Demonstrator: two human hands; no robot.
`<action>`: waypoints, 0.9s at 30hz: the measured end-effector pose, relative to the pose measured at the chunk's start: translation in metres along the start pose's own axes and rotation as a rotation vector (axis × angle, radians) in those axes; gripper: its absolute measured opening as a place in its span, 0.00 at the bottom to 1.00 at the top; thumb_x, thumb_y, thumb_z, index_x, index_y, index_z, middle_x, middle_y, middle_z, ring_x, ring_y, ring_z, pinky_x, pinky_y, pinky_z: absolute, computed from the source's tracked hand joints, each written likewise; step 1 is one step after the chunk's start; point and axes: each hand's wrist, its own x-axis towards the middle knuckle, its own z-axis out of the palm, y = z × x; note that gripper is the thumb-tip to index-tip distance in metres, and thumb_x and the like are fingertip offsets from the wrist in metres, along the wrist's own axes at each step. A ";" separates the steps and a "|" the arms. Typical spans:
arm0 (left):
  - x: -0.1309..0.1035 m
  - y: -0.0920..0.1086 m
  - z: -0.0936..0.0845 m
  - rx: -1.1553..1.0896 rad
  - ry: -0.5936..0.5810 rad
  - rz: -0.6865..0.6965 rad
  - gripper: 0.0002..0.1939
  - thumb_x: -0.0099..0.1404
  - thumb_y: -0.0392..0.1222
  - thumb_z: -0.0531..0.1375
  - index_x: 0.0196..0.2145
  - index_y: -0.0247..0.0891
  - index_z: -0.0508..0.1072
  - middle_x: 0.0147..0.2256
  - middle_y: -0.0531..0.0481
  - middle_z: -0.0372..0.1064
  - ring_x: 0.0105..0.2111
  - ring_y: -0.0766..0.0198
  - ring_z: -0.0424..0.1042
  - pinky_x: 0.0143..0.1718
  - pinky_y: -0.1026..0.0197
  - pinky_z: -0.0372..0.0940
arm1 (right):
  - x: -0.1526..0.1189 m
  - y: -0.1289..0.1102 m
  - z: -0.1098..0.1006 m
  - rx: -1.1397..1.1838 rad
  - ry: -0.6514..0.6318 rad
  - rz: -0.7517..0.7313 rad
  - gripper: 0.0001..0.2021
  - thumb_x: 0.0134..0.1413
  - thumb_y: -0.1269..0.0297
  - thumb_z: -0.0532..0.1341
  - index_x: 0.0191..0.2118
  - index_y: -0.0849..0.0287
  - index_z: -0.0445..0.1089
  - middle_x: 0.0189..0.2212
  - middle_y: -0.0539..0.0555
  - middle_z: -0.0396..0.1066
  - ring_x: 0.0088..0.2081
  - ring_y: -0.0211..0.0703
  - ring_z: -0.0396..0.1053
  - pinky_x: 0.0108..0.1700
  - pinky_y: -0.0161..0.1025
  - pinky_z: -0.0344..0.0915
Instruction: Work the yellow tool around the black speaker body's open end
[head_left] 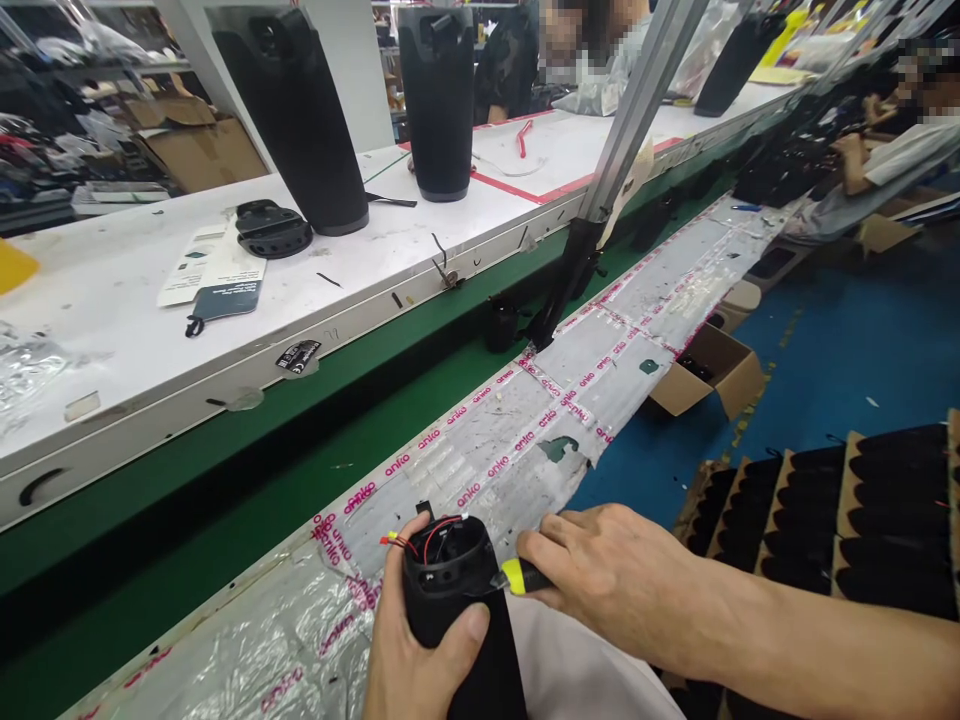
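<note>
Along the upper L side of the view, a long white table is seen, w/ a grey ledge set lower beside it, covered in plastic & pink-lettered "anko" tape. At far R, a person is seen nr the far end of the ledge; another person's dark sleeve is seen behind the table. At lower R, rows of black pcs are held btwn cardboard dividers. A metal post is set at the table edge, & an open cardboard box is partly hidden below the ledge. Two tall black cylinders, one L & one R, are stood on the table. A similar black cylinder body is held low in front, just above the ledge in view, its open end up & tilted slightly. It is gripped round its upper part by the L hand, thumb across the front. The R hand is closed on a yellow-&-black cutter, its tip put to the rim's R side; exact contact can't be told. Nr the L cylinder, a black round part & printed cards are laid. From the open end, thin red & yellow wires are stuck out
</note>
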 end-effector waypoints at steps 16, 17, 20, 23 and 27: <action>0.003 0.004 0.004 0.053 0.022 -0.021 0.43 0.51 0.59 0.68 0.61 0.42 0.61 0.56 0.40 0.71 0.56 0.40 0.70 0.60 0.41 0.59 | 0.006 0.008 -0.008 -0.056 -0.135 -0.118 0.04 0.65 0.67 0.62 0.39 0.58 0.65 0.28 0.50 0.67 0.24 0.42 0.64 0.21 0.45 0.41; 0.003 0.005 0.004 0.062 0.020 -0.022 0.43 0.51 0.60 0.68 0.61 0.43 0.61 0.56 0.39 0.71 0.56 0.40 0.70 0.60 0.41 0.59 | 0.006 0.008 -0.007 -0.056 -0.134 -0.121 0.04 0.64 0.69 0.62 0.39 0.58 0.65 0.28 0.50 0.67 0.24 0.42 0.63 0.21 0.45 0.40; 0.002 0.009 0.005 0.106 0.008 -0.014 0.43 0.53 0.59 0.67 0.61 0.43 0.60 0.55 0.39 0.71 0.54 0.41 0.71 0.59 0.40 0.59 | 0.006 0.008 -0.007 -0.091 -0.130 -0.121 0.05 0.61 0.72 0.60 0.40 0.58 0.64 0.27 0.50 0.66 0.23 0.42 0.62 0.21 0.44 0.40; 0.000 0.013 0.008 0.181 0.022 -0.008 0.43 0.53 0.58 0.68 0.62 0.44 0.59 0.55 0.39 0.71 0.54 0.41 0.71 0.58 0.42 0.59 | 0.005 0.011 -0.007 -0.131 -0.147 -0.143 0.07 0.57 0.73 0.62 0.39 0.58 0.64 0.26 0.50 0.66 0.22 0.42 0.61 0.22 0.44 0.39; 0.004 0.010 0.009 0.110 0.027 0.016 0.44 0.51 0.61 0.69 0.61 0.44 0.61 0.54 0.41 0.72 0.53 0.42 0.72 0.56 0.46 0.62 | 0.006 0.016 0.002 -0.070 -0.126 -0.122 0.08 0.68 0.60 0.60 0.41 0.59 0.65 0.28 0.51 0.69 0.24 0.43 0.65 0.22 0.43 0.42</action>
